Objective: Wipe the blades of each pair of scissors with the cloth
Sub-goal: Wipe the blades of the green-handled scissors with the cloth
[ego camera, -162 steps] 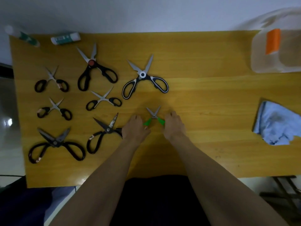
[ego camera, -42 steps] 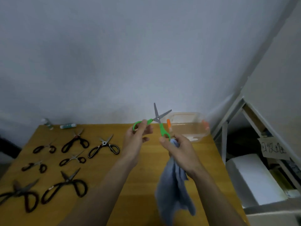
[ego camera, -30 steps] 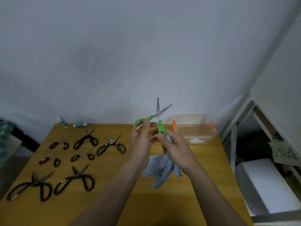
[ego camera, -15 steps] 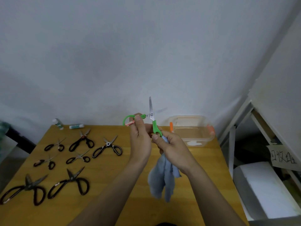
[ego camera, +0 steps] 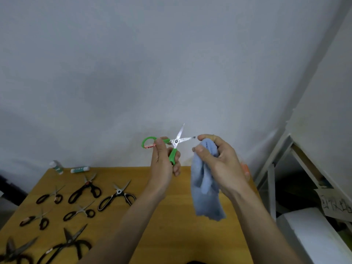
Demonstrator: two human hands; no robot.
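Left hand [ego camera: 163, 164] grips green-handled scissors [ego camera: 171, 144] by handles, blades spread, raised above table [ego camera: 171, 225] far edge. Right hand [ego camera: 219, 162] clutches limp cloth [ego camera: 205, 189] just beside one blade tip. Scissors light, rigid, sharp: hold by handles, wipe spine-side.

Dim, flat indoor light, cool grey cast; source not visible. Soft dark patches mottle wall [ego camera: 133, 73]. Faint glint on raised scissor blades [ego camera: 180, 137]. Wide-angle bend: shelf frame [ego camera: 274, 159] leans inward at right edge, table [ego camera: 171, 235] edges splay. Black scissors at lower left [ego camera: 17, 252] soft, smeared. Fine detail muddy throughout, mild noise.
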